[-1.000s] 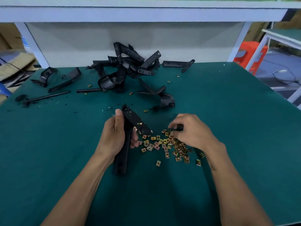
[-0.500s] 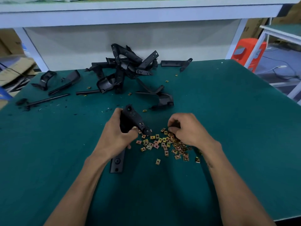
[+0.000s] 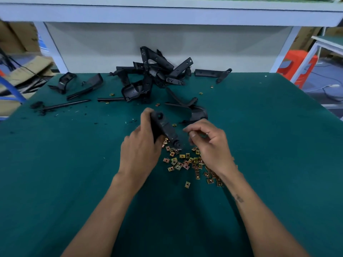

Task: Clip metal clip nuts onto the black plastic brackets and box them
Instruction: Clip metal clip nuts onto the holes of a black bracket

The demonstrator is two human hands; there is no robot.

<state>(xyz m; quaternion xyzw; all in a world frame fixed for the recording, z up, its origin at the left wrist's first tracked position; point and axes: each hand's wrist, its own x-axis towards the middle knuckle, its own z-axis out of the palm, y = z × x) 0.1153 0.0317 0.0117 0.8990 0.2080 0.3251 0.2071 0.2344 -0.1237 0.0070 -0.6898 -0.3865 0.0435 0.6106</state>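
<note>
Gripping a black bracket (image 3: 165, 129) in my left hand (image 3: 141, 151), I hold it tilted, its lower end just over the scattered clip nuts (image 3: 189, 162). My right hand (image 3: 209, 143) hovers just beside it with fingers curled and thumb meeting fingertips; whether a nut sits between them I cannot tell. Farther back on the green table (image 3: 269, 145) lies a pile of brackets (image 3: 154, 76), with a few loose ones (image 3: 83, 86) to its left.
</note>
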